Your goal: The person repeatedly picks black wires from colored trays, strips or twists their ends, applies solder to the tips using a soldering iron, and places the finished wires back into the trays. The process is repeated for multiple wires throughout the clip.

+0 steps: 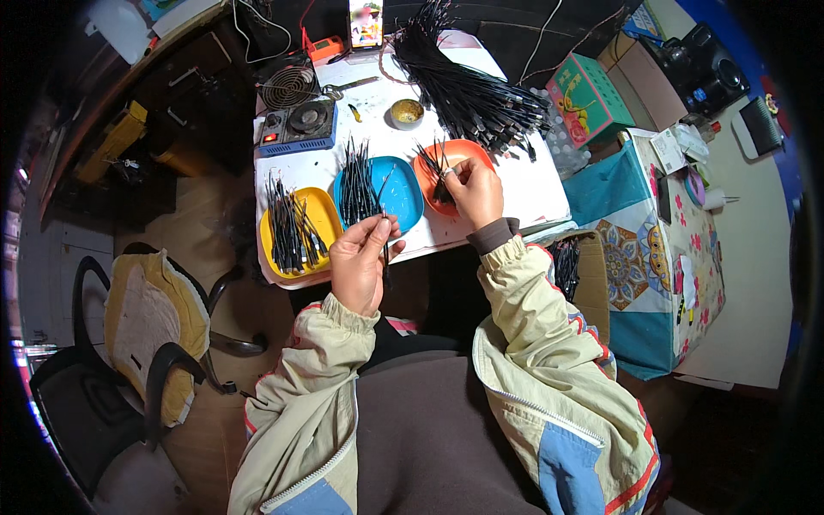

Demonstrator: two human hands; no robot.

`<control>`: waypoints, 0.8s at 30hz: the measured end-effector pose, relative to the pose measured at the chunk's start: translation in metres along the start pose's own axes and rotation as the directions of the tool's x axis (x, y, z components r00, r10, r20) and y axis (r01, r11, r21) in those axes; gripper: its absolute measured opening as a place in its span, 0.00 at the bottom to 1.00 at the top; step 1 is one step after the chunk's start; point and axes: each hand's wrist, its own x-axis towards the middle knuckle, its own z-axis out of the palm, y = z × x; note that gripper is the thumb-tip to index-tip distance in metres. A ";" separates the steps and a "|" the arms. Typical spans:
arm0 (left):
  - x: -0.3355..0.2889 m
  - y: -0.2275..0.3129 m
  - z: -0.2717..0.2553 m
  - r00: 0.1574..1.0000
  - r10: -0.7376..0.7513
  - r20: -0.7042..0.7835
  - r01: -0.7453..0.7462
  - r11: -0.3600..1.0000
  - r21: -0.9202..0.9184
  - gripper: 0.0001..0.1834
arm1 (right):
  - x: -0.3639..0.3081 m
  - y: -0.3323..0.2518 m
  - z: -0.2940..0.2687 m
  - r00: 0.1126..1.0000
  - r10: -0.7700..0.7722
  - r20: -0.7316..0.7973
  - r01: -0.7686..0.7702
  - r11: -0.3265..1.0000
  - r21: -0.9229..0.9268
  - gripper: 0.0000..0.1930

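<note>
My left hand [360,262] is raised in front of the white work table [532,189] and pinches one short black cable piece [384,233] near the blue tray [403,190]. My right hand [474,193] reaches into the orange tray [468,151], its fingers closed on a few black cable pieces [442,184]. The blue tray holds a standing bunch of black cable pieces [356,180]. A yellow tray [324,219] at the left holds several more. A large bundle of long black cables [468,86] lies across the table's far side.
A small metal cup [407,112], a blue heater unit [298,127], a small fan [289,86] and a phone [366,23] stand at the table's back. A green box [590,99] and a patterned covered stand [661,249] are at the right. A chair [146,335] stands at my left.
</note>
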 end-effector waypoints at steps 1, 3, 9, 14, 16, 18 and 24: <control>0.000 -0.001 0.001 1.000 -0.013 0.006 0.013 1.000 0.012 0.10 | 0.000 -0.001 -0.002 1.000 -0.024 0.002 0.024 0.989 -0.146 0.10; 0.000 -0.003 0.002 1.000 -0.021 0.016 0.021 1.000 0.008 0.10 | 0.000 -0.002 -0.007 0.999 -0.018 0.033 0.030 0.904 -0.427 0.11; -0.005 -0.005 0.000 0.999 -0.022 0.043 0.021 1.000 0.018 0.08 | 0.007 0.008 -0.020 0.979 0.015 0.205 0.064 0.924 -0.376 0.12; -0.006 -0.002 0.004 0.997 -0.053 0.055 0.053 0.998 0.016 0.08 | 0.009 0.014 -0.013 0.967 -0.063 0.245 0.117 0.971 -0.210 0.12; 0.000 -0.003 0.010 0.995 -0.076 0.073 0.075 0.997 0.017 0.10 | 0.008 0.013 -0.009 0.967 -0.077 0.242 0.117 0.981 -0.157 0.12; 0.017 -0.007 0.020 0.988 -0.093 0.119 0.096 0.995 -0.017 0.10 | 0.008 0.011 -0.007 0.970 -0.079 0.228 0.104 0.989 -0.101 0.11; 0.091 -0.034 0.042 0.958 -0.277 0.077 0.288 0.931 -0.226 0.10 | 0.001 0.010 -0.016 0.976 -0.068 0.209 0.052 0.996 0.078 0.09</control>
